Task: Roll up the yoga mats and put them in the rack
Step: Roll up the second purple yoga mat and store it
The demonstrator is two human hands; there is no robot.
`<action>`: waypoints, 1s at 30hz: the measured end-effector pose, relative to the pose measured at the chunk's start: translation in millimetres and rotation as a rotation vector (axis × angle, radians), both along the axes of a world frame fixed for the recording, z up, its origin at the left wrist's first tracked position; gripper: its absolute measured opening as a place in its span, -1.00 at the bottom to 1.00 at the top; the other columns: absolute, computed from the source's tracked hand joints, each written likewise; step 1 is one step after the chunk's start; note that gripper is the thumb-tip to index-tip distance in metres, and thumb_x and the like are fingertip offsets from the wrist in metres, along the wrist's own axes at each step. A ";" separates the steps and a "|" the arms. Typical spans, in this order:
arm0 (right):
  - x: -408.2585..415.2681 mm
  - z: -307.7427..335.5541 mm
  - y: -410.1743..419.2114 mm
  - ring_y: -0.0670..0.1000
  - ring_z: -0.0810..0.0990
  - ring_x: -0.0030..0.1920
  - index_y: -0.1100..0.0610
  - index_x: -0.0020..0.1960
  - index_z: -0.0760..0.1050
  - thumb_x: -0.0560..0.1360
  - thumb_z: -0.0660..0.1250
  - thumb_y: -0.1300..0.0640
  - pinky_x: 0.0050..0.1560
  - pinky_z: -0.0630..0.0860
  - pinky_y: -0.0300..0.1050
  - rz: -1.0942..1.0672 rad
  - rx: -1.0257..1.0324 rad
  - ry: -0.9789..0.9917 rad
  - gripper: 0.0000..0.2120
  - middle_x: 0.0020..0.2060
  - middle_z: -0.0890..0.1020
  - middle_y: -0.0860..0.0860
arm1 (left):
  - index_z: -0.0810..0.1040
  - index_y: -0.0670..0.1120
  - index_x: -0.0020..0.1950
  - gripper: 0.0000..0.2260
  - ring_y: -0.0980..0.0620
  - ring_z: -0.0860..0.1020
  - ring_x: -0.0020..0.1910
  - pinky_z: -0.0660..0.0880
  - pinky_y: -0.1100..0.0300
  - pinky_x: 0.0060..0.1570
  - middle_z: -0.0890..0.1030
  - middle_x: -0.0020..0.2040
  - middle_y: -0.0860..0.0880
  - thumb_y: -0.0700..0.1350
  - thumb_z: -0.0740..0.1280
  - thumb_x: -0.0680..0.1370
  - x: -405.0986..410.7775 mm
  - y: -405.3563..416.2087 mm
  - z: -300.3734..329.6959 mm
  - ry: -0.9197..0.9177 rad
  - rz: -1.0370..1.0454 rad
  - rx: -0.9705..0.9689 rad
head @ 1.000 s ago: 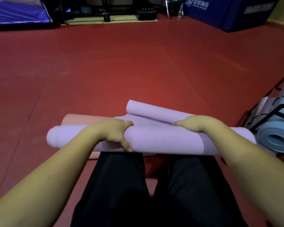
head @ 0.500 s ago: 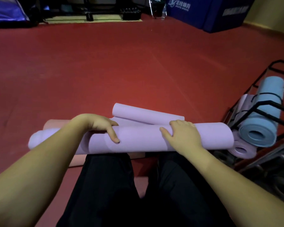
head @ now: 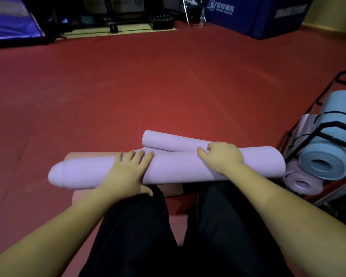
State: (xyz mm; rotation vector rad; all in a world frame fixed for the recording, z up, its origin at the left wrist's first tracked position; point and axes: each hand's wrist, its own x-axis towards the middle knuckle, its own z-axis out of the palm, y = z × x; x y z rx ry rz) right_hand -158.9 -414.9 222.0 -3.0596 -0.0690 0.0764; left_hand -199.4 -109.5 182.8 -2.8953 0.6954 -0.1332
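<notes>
A lilac yoga mat (head: 174, 168), rolled into a long tube, lies across my knees on the red floor, its loose end (head: 168, 141) curling up behind it. My left hand (head: 128, 170) rests flat on the left part of the roll, fingers straight. My right hand (head: 221, 156) presses on the right part, fingers bent over the top. A pink mat (head: 174, 189) lies flat under the roll. The black wire rack (head: 328, 124) stands at the right, holding a rolled blue mat (head: 328, 156) and a rolled lilac mat (head: 302, 181).
Wide red floor (head: 148, 86) stretches ahead. Blue padded blocks (head: 258, 15) stand at the back right, a blue mat or tent (head: 10, 23) at the back left, and dark gym equipment (head: 128, 15) along the far wall. My dark trouser legs fill the bottom centre.
My left hand has let go its grip and now lies flat on the roll. The right hand has shifted slightly right. The view has turned right, showing more of the rack.
</notes>
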 end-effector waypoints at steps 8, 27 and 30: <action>-3.1 27.1 -7.8 0.19 0.55 0.16 0.11 0.21 0.57 0.57 -0.04 -0.28 0.07 0.41 0.01 -0.031 0.001 0.177 -0.39 0.19 0.59 0.14 | 0.20 0.10 0.50 -0.11 -0.08 0.47 0.21 0.45 0.03 0.06 0.48 0.27 0.05 0.45 0.35 0.29 5.1 -13.2 54.6 0.173 0.006 0.043; -20.3 4.2 -16.2 0.12 0.45 -0.04 0.08 -0.13 0.48 0.58 0.10 -0.25 -0.06 0.43 0.05 0.104 0.059 -0.102 -0.57 -0.15 0.52 0.01 | 0.57 0.18 0.23 -0.44 0.01 0.64 0.13 0.50 -0.06 0.27 0.66 0.15 0.10 0.03 0.63 0.26 54.9 -9.2 66.0 1.228 0.286 -0.540; -36.5 -18.9 -12.7 0.20 0.55 -0.13 0.14 -0.16 0.55 0.53 0.05 -0.28 -0.06 0.44 0.06 0.115 -0.032 -0.265 -0.45 -0.24 0.59 0.09 | 0.56 0.06 0.29 -0.46 -0.11 0.64 0.14 0.48 -0.14 0.29 0.67 0.18 -0.03 -0.05 0.59 0.34 63.3 -10.4 64.7 1.358 0.319 -0.558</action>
